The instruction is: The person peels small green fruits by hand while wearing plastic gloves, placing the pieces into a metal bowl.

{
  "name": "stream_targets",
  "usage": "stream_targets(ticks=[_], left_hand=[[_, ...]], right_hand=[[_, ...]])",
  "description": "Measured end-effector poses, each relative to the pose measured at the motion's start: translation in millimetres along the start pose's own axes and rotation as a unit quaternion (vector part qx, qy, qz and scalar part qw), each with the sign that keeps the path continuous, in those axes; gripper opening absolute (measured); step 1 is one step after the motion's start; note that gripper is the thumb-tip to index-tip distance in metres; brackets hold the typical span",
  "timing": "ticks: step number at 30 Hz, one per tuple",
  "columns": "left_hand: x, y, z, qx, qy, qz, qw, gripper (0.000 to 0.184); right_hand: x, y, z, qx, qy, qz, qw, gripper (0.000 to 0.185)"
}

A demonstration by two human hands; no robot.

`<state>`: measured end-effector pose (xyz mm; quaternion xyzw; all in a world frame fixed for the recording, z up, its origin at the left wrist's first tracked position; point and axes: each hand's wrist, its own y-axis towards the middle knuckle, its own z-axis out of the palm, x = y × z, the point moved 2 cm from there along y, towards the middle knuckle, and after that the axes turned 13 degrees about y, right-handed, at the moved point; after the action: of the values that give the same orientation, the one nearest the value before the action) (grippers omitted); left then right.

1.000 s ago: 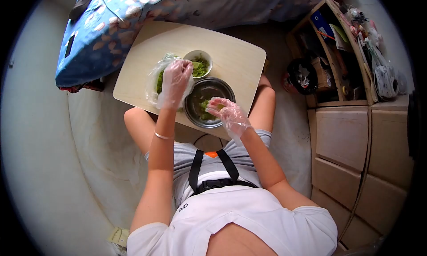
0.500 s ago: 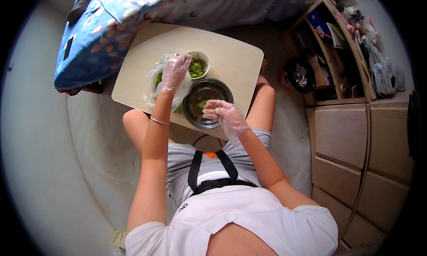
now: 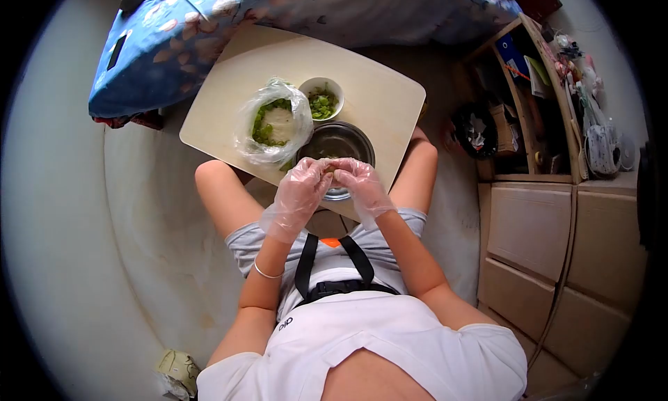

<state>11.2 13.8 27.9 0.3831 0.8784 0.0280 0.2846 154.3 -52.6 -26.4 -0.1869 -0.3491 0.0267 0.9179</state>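
On the desk (image 3: 386,91), the steel basin (image 3: 348,140) has a bag (image 3: 299,119) of greens (image 3: 262,127) leftward, a bowl (image 3: 311,88) beyond, and its near side blocked by the left hand (image 3: 299,191), now back from the bag, and right hand (image 3: 363,186), both grips pressed together.

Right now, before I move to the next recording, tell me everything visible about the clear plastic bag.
The bag looks like thin, see-through film. It sits on the pale table, its wide mouth open upward and its edge crumpled. Inside, green leaves surround a pale patch I can't identify. It is left of the white bowl and the metal bowl; whether it touches either is unclear. The hands appear clear of it.
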Motion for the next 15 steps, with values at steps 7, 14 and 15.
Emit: stream_targets(ticks=[7,14,15], left_hand=[[-4,-2,7,-0.006,0.09,-0.009,0.996,0.019],[-2,-2,10,-0.009,0.042,0.021,0.999,0.019],[-2,-2,9,-0.014,0.038,0.019,0.999,0.019]], right_hand=[[-3,-2,10,-0.038,-0.084,-0.1,0.991,0.022],[0,-7,6,-0.036,-0.17,-0.131,0.976,0.016],[2,-8,8,-0.035,-0.17,-0.131,0.976,0.016]])
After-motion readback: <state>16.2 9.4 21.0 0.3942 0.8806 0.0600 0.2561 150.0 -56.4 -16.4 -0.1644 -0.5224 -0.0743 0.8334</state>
